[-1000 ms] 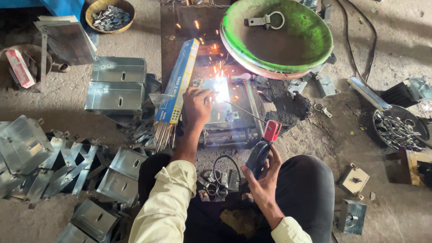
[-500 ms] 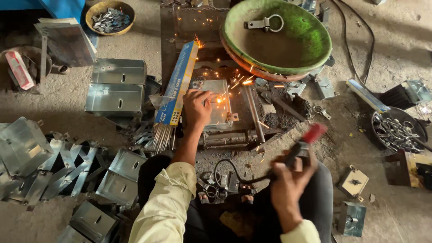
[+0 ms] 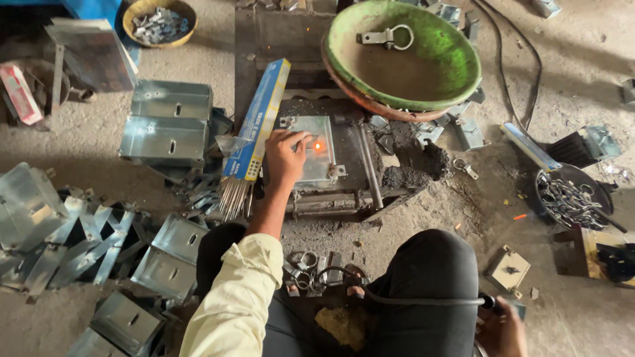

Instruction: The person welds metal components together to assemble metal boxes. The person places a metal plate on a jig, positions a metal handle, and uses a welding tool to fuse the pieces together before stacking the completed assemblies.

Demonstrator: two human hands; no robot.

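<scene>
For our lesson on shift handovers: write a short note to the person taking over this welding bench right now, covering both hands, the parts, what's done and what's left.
Left hand rests flat on the metal plate on the work block; a weld spot glows orange beside the fingers. Right hand is low by the knee, gripping a cabled black handle. Rod pack lies left of the plate. One spot is welded; whether more are needed cannot be seen.

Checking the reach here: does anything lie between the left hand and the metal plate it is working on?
Nothing visible does. The left hand already rests on the grey sheet-metal plate, fingers beside its glowing orange spot.
</scene>
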